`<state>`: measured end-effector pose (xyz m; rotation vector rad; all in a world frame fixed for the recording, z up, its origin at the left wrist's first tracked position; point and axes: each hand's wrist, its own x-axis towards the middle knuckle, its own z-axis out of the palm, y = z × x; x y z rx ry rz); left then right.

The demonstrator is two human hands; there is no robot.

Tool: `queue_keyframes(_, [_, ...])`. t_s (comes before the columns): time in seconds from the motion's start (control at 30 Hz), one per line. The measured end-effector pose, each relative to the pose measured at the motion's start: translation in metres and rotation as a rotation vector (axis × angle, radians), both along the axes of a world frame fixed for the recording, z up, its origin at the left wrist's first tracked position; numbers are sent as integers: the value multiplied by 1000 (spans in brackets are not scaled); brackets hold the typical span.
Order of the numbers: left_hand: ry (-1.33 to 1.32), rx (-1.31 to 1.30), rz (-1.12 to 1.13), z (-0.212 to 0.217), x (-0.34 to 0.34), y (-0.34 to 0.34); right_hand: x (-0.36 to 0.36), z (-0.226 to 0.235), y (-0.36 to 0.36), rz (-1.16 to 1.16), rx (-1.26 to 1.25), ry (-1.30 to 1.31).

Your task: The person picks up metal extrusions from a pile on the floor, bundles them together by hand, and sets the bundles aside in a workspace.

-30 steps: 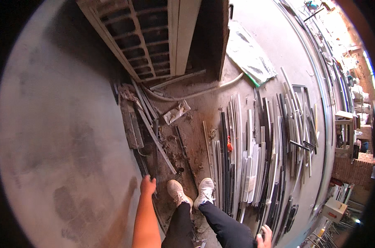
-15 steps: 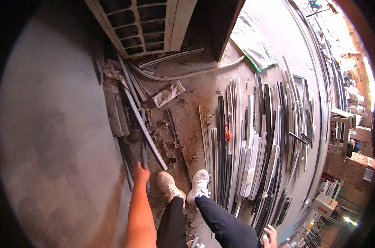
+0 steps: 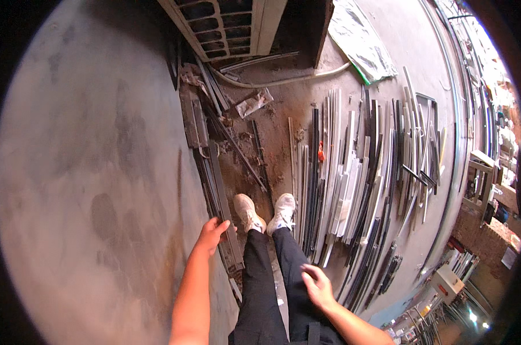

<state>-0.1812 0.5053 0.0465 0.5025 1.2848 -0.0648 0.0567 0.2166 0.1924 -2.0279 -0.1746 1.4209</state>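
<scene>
Grey, stained wall point(image 3: 99, 190) fills the left of the frame and meets a dirty floor point(image 3: 277, 135) scattered with debris. Dark strips point(image 3: 219, 190) lie along the foot of that wall, left of centre, probably tucked there because their length suits the narrow edge and leaves standing room. At their near part is the left hand point(image 3: 214, 234), thumb and fingers parted at the strips; whether it grips one or merely touches, I cannot tell. Well apart from it, the right hand point(image 3: 318, 286) hangs over the right thigh at lower centre, fingers loosely bent with nothing visible in them, perhaps held out for balance as the body leans. Two pale shoes point(image 3: 283, 214) stand close together between the wall-side strips and a broad spread of light and dark bars point(image 3: 341, 195) right of centre. Those bars run mostly lengthwise, side by side, which likely saves space, though a few cross the others. At top centre a boxy unit with a grille point(image 3: 225, 34) stands near a curved hose point(image 3: 295, 79), and a silvery plastic sheet point(image 3: 364, 46) lies flat to its right.
</scene>
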Motion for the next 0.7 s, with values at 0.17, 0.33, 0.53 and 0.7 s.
queue_keyframes(0.17, [-142, -15, 92, 84, 69, 15, -8, -12, 91, -16, 131, 387])
queue_keyframes(0.33, [-270, -65, 11, 119, 128, 19, 15, 13, 126, -49, 139, 498])
queue_keyframes(0.53, [-187, -84, -29, 129, 158, 18, 35, 15, 118, -108, 134, 519])
queue_keyframes(0.7, [-167, -67, -50, 132, 168, 15, 37, 14, 119, -87, 129, 513])
